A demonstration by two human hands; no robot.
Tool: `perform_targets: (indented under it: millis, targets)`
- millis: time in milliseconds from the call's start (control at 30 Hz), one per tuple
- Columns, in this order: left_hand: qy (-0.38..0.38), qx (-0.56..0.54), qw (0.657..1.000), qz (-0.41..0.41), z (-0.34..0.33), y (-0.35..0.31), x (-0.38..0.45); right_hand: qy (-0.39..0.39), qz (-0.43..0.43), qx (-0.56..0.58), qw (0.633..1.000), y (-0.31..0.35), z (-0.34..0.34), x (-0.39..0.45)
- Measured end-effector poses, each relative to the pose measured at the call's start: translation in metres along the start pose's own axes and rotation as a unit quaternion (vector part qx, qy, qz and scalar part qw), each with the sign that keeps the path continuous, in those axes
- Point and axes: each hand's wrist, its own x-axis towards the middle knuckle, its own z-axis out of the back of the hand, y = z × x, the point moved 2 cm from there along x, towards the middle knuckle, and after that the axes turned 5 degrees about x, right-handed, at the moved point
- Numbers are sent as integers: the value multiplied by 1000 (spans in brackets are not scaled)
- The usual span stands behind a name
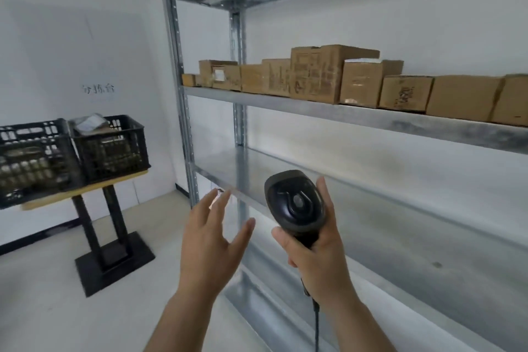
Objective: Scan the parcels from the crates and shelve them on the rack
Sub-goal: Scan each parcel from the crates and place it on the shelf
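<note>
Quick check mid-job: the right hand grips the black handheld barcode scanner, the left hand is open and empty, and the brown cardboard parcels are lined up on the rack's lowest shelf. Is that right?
Not quite. In the head view the brown cardboard parcels stand on an upper shelf of the grey metal rack, not the lowest; the shelves below it show no parcels. The rest holds: the right hand grips the black handheld barcode scanner, and the left hand is open and empty.

wall sign [98,88]: showing Chinese characters, apparently 分拣台, blurred | cardboard boxes [315,74] on rack shelf [343,117]: carrying dark print and labels, too blurred to read | barcode scanner [295,203]: showing no legible marking
</note>
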Motion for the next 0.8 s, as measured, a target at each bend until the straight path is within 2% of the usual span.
perform_targets:
  millis: [167, 467, 600, 800]
  targets:
    - [-14, 46, 998, 42, 38, 82, 24, 49, 2, 44, 998, -16, -104, 29]
    - [-71, 128, 987, 72, 104, 232, 64, 120, 43, 88, 988, -47, -282, 72]
    - [-58, 147, 980, 119, 129, 279, 69, 169, 34, 100, 980, -60, -342, 79]
    - [-112, 163, 970, 142, 151, 328, 71, 229, 36, 113, 966, -67, -404, 89]
